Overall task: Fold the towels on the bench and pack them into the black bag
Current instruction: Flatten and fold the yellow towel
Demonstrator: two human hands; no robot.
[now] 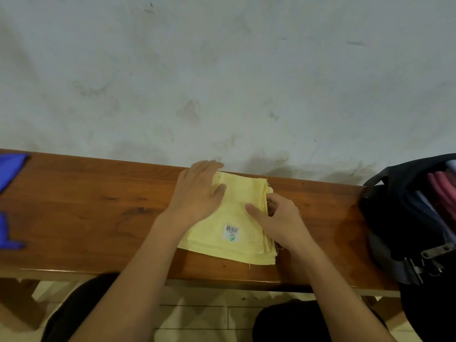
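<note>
In the head view, a pale yellow towel (pixel 232 218), folded square and barcode-labelled, is laid mid-bench (pixel 86 206), left of the black bag (pixel 394 218). It is pressed by the flat-fingered left hand (pixel 197 193); its right edge is pinched by the right hand (pixel 278 218)

Both bare forearms reach forward from the near edge, converging toward the middle. Left hand (pixel 197 191): palm down, fingers straight and together, pointing far and slightly right, pressed flat. Right hand (pixel 276 215): thumb extended leftward and lying flat, remaining fingers curled downward at its far-right side. The two hands are near each other, not touching.
</note>
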